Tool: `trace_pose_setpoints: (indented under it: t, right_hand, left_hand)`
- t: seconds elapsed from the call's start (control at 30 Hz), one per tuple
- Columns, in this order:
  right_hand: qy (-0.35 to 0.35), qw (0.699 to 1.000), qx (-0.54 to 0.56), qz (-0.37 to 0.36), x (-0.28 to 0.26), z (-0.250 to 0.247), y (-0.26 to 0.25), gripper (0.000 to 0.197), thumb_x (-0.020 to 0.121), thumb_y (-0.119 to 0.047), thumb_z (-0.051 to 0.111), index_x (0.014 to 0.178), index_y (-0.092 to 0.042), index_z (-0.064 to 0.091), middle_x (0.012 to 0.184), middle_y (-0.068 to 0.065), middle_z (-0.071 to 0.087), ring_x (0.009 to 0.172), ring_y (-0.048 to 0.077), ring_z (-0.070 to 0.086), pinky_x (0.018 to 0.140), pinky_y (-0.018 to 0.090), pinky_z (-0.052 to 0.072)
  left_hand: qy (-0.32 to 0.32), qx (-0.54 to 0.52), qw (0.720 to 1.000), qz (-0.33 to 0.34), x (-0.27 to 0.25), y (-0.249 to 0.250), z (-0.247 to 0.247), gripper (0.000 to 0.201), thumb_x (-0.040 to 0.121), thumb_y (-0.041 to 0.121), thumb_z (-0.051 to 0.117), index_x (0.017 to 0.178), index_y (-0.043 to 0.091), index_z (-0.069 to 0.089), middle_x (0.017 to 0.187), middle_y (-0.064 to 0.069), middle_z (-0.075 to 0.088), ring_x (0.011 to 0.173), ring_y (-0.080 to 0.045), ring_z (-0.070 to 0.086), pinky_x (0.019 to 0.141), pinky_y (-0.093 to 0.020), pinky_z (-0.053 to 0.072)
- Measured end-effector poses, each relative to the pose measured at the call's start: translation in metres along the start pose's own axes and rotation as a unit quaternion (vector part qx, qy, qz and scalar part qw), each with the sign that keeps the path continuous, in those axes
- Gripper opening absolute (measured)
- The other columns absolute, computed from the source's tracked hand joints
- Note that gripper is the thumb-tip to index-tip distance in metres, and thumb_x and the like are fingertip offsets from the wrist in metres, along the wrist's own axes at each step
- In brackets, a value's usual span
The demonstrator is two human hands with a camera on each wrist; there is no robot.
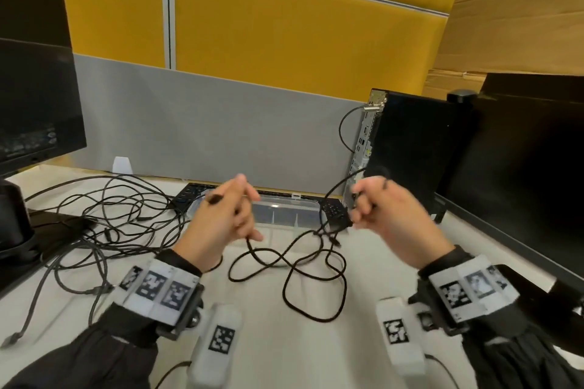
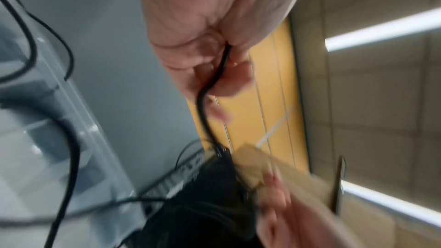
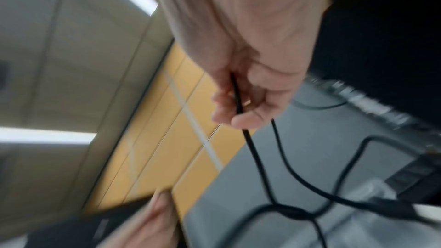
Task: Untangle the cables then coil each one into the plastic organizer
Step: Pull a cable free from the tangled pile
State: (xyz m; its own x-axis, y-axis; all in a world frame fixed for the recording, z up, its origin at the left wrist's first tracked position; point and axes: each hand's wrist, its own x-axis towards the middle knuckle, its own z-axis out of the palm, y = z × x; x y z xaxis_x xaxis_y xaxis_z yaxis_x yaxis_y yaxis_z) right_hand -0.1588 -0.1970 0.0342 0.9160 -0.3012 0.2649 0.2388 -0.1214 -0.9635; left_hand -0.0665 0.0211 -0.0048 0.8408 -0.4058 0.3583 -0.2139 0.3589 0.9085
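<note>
A thick black cable (image 1: 294,265) loops on the white desk between my raised hands. My left hand (image 1: 232,215) grips one stretch of it, and its dark end sticks out above the fist; the left wrist view shows the cable (image 2: 210,86) running out of the curled fingers. My right hand (image 1: 368,205) grips another stretch of the cable (image 3: 238,101), which hangs down to a crossing of strands. The clear plastic organizer (image 1: 284,210) sits just behind both hands. A tangle of thinner black cables (image 1: 120,224) lies to the left.
A black keyboard (image 1: 331,208) lies under the organizer. A monitor (image 1: 34,98) and its stand are at the left, a desktop computer case (image 1: 410,148) and another monitor (image 1: 521,174) at the right. A grey partition (image 1: 205,123) backs the desk.
</note>
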Motion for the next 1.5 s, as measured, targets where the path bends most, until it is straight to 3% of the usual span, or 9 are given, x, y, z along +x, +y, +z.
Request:
trace_pose_setpoints:
  t: [0.23, 0.4, 0.6, 0.73, 0.87, 1.07, 1.17, 1.33, 1.5]
  right_hand:
    - [0.310, 0.883, 0.352, -0.015, 0.021, -0.117, 0.004, 0.024, 0.101, -0.018, 0.032, 0.082, -0.015, 0.046, 0.063, -0.005, 0.040, 0.057, 0.010, 0.045, 0.060, 0.021, 0.047]
    - [0.348, 0.899, 0.263, -0.046, 0.018, -0.141, 0.015, 0.006, 0.090, -0.016, 0.059, 0.096, -0.013, 0.059, 0.061, -0.022, 0.063, 0.070, -0.020, 0.052, 0.079, 0.000, 0.037]
    - [0.494, 0.855, 0.083, -0.132, 0.027, -0.152, 0.029, 0.019, 0.091, -0.002, 0.042, 0.094, -0.019, 0.050, 0.081, 0.001, 0.057, 0.074, 0.007, 0.063, 0.060, 0.019, 0.055]
    - [0.393, 0.902, -0.152, 0.091, 0.028, -0.159, 0.043, 0.026, 0.095, -0.007, 0.048, 0.120, -0.003, 0.054, 0.112, 0.017, 0.058, 0.104, 0.037, 0.058, 0.078, 0.047, 0.052]
    - [0.134, 0.898, -0.316, 0.276, 0.005, -0.126, 0.044, 0.032, 0.100, -0.030, 0.040, 0.099, -0.006, 0.060, 0.107, 0.015, 0.059, 0.081, 0.027, 0.058, 0.063, 0.035, 0.050]
    - [-0.146, 0.804, -0.576, -0.005, -0.001, -0.058, 0.057, 0.042, 0.093, -0.018, 0.055, 0.131, -0.031, 0.044, 0.128, -0.013, 0.042, 0.118, 0.004, 0.039, 0.103, 0.025, 0.035]
    - [-0.206, 0.739, -0.642, -0.008, -0.002, -0.040, 0.058, 0.038, 0.092, -0.017, 0.055, 0.127, -0.031, 0.047, 0.131, -0.009, 0.051, 0.120, 0.012, 0.047, 0.102, 0.027, 0.038]
    - [-0.198, 0.743, -0.639, -0.007, 0.002, -0.034, 0.038, 0.016, 0.093, -0.025, 0.054, 0.105, -0.022, 0.064, 0.106, -0.002, 0.067, 0.095, 0.014, 0.059, 0.086, 0.022, 0.045]
    - [-0.144, 0.772, -0.618, -0.032, 0.001, -0.020, 0.020, 0.013, 0.090, -0.031, 0.060, 0.093, -0.019, 0.058, 0.076, -0.001, 0.068, 0.062, 0.011, 0.059, 0.064, 0.021, 0.048]
  left_hand:
    - [0.233, 0.013, 0.969, 0.077, 0.027, 0.017, -0.061, 0.034, 0.099, 0.032, 0.039, 0.069, 0.019, 0.045, 0.041, 0.012, 0.031, 0.036, -0.002, 0.024, 0.035, -0.015, 0.020]
    - [0.396, 0.032, 0.912, 0.097, 0.034, 0.023, -0.112, 0.029, 0.094, 0.034, 0.042, 0.066, 0.025, 0.043, 0.039, 0.012, 0.038, 0.034, -0.002, 0.032, 0.037, -0.013, 0.026]
    - [0.473, 0.033, 0.876, 0.089, 0.042, 0.021, -0.145, 0.025, 0.088, 0.031, 0.041, 0.064, 0.027, 0.035, 0.046, 0.011, 0.031, 0.031, -0.005, 0.027, 0.033, -0.013, 0.019]
    - [0.463, 0.008, 0.882, 0.089, 0.037, 0.022, -0.134, 0.024, 0.086, 0.026, 0.045, 0.064, 0.026, 0.036, 0.048, 0.012, 0.031, 0.034, -0.004, 0.027, 0.036, -0.014, 0.020]
    - [0.346, -0.032, 0.935, 0.073, 0.030, 0.022, -0.096, 0.020, 0.092, 0.019, 0.048, 0.073, 0.025, 0.046, 0.058, 0.010, 0.035, 0.037, -0.002, 0.032, 0.038, -0.013, 0.027]
    - [0.056, 0.120, 0.991, 0.006, 0.014, 0.013, -0.024, 0.033, 0.098, 0.030, 0.041, 0.085, 0.014, 0.067, 0.055, 0.005, 0.045, 0.044, -0.006, 0.035, 0.041, -0.014, 0.028]
    - [-0.039, 0.190, 0.981, -0.012, 0.004, 0.014, 0.001, 0.040, 0.097, 0.035, 0.039, 0.086, 0.010, 0.069, 0.057, 0.002, 0.053, 0.046, -0.006, 0.041, 0.046, -0.011, 0.034]
    - [-0.201, 0.310, 0.927, -0.067, -0.008, 0.010, 0.028, 0.047, 0.086, 0.054, 0.042, 0.083, 0.017, 0.071, 0.074, 0.001, 0.069, 0.055, -0.012, 0.052, 0.066, -0.027, 0.048]
    - [-0.354, 0.536, 0.764, -0.069, -0.028, -0.020, 0.069, 0.060, 0.075, 0.072, 0.052, 0.104, 0.021, 0.064, 0.098, 0.004, 0.067, 0.083, -0.010, 0.059, 0.076, -0.028, 0.049]
